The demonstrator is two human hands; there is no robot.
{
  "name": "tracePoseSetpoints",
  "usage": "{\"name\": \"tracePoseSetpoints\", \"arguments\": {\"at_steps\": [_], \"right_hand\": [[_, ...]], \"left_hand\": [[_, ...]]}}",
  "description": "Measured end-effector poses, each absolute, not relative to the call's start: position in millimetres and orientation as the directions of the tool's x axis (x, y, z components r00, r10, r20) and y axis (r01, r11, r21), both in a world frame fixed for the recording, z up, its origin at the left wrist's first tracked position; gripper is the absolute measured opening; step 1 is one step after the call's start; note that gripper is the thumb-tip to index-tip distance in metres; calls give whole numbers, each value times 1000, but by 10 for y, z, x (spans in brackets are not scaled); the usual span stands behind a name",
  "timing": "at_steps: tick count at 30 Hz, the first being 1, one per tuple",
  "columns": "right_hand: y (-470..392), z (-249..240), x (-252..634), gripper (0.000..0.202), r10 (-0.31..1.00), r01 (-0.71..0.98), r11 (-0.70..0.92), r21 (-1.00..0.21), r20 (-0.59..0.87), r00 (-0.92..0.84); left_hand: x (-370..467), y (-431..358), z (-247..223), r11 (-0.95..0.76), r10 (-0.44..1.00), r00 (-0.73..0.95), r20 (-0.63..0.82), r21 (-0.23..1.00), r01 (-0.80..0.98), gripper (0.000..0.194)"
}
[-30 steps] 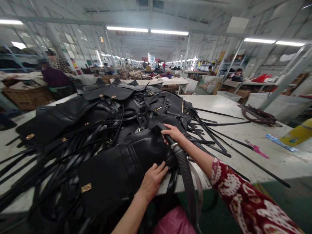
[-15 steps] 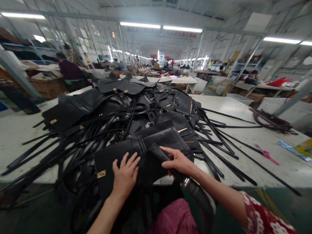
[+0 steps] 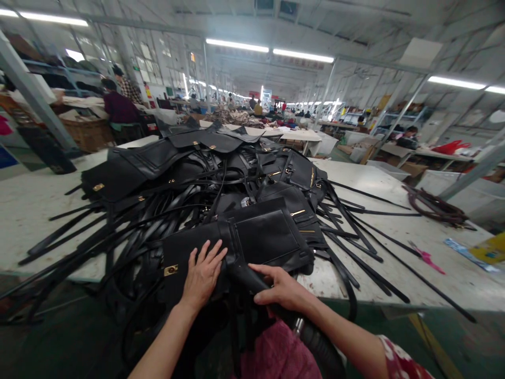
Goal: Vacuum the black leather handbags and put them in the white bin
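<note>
A black leather bag piece [image 3: 268,237] with a framed panel and a gold clasp [image 3: 171,270] at its left end lies across the near edge of the pile. My left hand [image 3: 203,273] rests on its left part, palm down with the fingers apart. In my right hand [image 3: 276,288] is a black nozzle [image 3: 246,278] joined to a ribbed hose [image 3: 319,345]; its tip is at the near edge of the bag piece, just right of my left hand.
Black bags [image 3: 138,168] and long straps are heaped on the pale table [image 3: 394,237]. Pink scissors [image 3: 428,259], a coil of dark straps [image 3: 434,202] and a blue-white strip [image 3: 469,255] lie at the right. People sit at tables farther back.
The nozzle in my right hand has moved down and left from the framed panel to the near edge. My left hand stays on the bag piece. The view has shifted slightly.
</note>
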State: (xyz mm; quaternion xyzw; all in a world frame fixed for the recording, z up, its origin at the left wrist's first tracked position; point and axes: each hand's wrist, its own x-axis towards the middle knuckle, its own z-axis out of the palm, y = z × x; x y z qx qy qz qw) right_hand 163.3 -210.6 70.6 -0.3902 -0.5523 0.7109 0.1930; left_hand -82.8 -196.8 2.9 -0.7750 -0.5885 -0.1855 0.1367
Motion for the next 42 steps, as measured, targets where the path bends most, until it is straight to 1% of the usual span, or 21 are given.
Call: {"name": "tracePoseSetpoints", "arguments": {"at_steps": [2, 5, 8, 11, 13, 15, 16, 20, 24, 25, 28, 29, 33, 35, 36, 38, 40, 42], "right_hand": [[-2142, 716, 1656, 76, 698, 166, -320, -933, -350, -625], [-2302, 737, 1818, 70, 684, 177, -311, -934, -349, -641], [-2466, 708, 1870, 69, 690, 177, -259, -949, -311, -653], [-2553, 661, 1701, 73, 755, 196, -87, -977, -193, -626], [-2589, 660, 1571, 74, 784, 246, 48, -968, -115, -610], [-2634, 679, 1524, 75, 793, 303, 129, -944, -85, -603], [-2663, 685, 1542, 75, 792, 325, 141, -935, -90, -603], [-2772, 627, 1789, 74, 795, 347, 92, -933, -141, -590], [-2814, 519, 2002, 72, 863, 288, -66, -955, -200, -464], [-2811, 508, 2032, 72, 884, 263, -95, -960, -203, -421], [-2780, 509, 2111, 72, 927, 196, -155, -968, -211, -310], [-2766, 511, 2140, 73, 933, 167, -166, -972, -209, -292], [-2725, 462, 2274, 73, 947, 72, -173, -982, -186, -261], [-2723, 410, 2332, 73, 944, 47, -198, -979, -204, -258], [-2726, 385, 2356, 74, 944, 30, -204, -978, -205, -258], [-2741, 350, 2405, 76, 946, -13, -202, -979, -192, -261], [-2764, 357, 2459, 79, 948, -50, -176, -983, -156, -277], [-2789, 418, 2516, 79, 950, -73, -149, -986, -122, -288]], "left_hand": [[-836, -1972, 24, -259, 866, 229, 445, 7, 966, 41], [-826, -1982, 24, -254, 870, 226, 438, 5, 967, 41], [-810, -1987, 32, -260, 870, 230, 436, 9, 966, 41], [-810, -1980, 31, -263, 868, 225, 444, 27, 964, 41], [-818, -1974, 22, -265, 868, 225, 443, 32, 964, 41], [-829, -1970, 9, -268, 870, 230, 437, 27, 963, 41], [-835, -1969, 3, -269, 869, 232, 436, 25, 963, 42], [-875, -1941, 19, -278, 863, 232, 449, 38, 960, 42], [-952, -1790, 146, -274, 880, 223, 418, 65, 959, 37], [-973, -1730, 193, -248, 886, 200, 417, 63, 967, 39], [-1022, -1528, 351, -95, 900, 65, 431, 49, 994, 59], [-1030, -1464, 407, -45, 909, 24, 416, 41, 998, 63], [-1006, -1301, 639, 49, 954, -37, 299, -32, 998, 57], [-966, -1292, 744, 55, 965, -45, 258, -29, 998, 51], [-939, -1304, 788, 42, 974, -42, 223, 3, 999, 46], [-873, -1354, 857, -7, 990, -13, 140, 139, 990, 34], [-783, -1427, 905, -74, 995, 48, 83, 348, 935, 27], [-671, -1512, 948, -121, 992, 121, 40, 588, 799, 25]]}}
